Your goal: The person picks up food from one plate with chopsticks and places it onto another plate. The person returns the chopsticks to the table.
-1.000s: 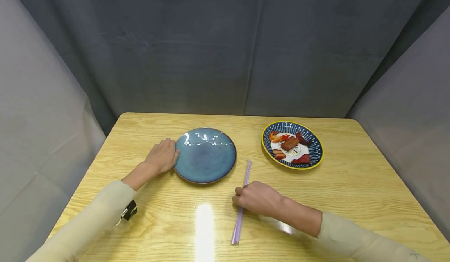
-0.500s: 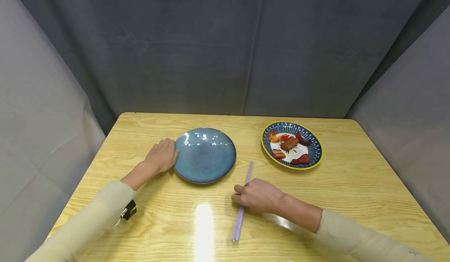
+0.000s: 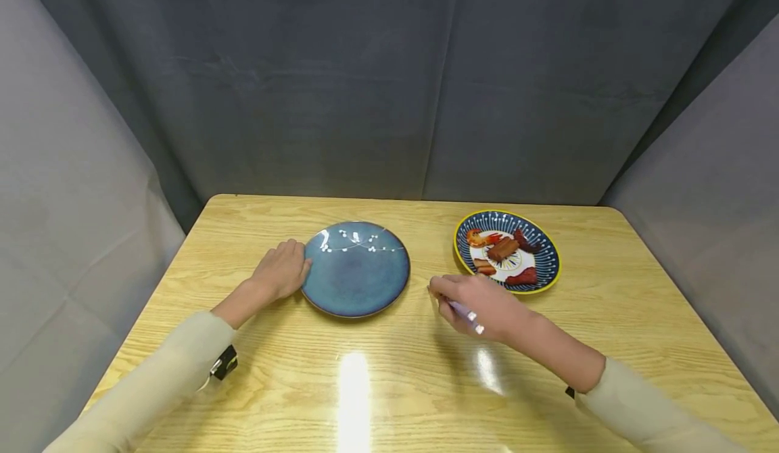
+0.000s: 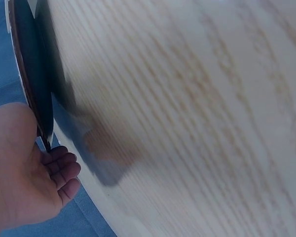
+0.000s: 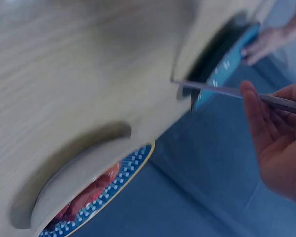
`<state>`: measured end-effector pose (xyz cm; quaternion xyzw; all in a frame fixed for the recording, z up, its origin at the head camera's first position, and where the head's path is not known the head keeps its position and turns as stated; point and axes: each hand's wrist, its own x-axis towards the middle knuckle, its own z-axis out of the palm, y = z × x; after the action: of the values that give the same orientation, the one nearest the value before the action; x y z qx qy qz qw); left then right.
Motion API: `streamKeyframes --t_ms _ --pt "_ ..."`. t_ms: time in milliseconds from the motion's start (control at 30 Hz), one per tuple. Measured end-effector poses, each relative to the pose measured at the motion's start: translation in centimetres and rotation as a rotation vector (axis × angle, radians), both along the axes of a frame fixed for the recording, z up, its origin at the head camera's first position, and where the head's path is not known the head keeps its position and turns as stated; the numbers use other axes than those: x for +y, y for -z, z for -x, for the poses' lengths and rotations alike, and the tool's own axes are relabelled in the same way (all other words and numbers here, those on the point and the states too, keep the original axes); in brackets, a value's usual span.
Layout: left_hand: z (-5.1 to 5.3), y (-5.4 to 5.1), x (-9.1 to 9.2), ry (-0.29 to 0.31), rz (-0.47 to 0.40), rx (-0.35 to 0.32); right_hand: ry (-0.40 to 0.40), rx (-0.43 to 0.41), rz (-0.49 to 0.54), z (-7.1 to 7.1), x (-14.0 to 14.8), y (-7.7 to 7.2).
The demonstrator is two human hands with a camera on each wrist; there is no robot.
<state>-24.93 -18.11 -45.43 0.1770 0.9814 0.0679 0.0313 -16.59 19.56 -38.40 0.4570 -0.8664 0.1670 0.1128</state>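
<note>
Right hand: grip holds purple chopsticks near food plate. Left hand: grip pinches blue plate on table.

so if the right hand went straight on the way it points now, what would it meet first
Most likely the blue plate, at its right side. The right hand looks lifted off the table, so it might pass above instead.

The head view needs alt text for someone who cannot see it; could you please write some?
A person's right grip holds pale purple sticks over a wooden table, near a patterned plate of food; the left grip holds the edge of a blue plate.
</note>
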Motion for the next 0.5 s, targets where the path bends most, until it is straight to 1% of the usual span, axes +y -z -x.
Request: streamKeyframes --t_ms 67,133,200,267,367,433,500 --pt "0.0 0.0 0.0 0.003 0.0 0.002 0.01 -0.059 0.088 0.4 0.5 -0.7" --pt "0.0 0.0 0.0 0.006 -0.002 0.004 0.045 -0.148 0.148 0.7 1.0 -1.4" --pt "0.0 -0.1 0.1 0.007 -0.003 0.006 0.106 -0.284 0.19 1.1 1.4 -2.0" --pt "0.0 -0.1 0.1 0.01 -0.003 0.01 0.188 -0.426 0.212 1.6 1.7 -2.5" --pt "0.0 -0.1 0.0 0.009 -0.005 0.011 0.306 -0.583 0.237 2.5 2.0 -2.9" --pt "0.0 0.0 0.0 0.008 -0.008 0.009 0.345 -0.647 0.258 3.1 2.2 -3.1" --pt "0.0 0.1 0.0 0.005 -0.009 0.002 0.367 -0.687 0.275 3.5 2.3 -3.1"
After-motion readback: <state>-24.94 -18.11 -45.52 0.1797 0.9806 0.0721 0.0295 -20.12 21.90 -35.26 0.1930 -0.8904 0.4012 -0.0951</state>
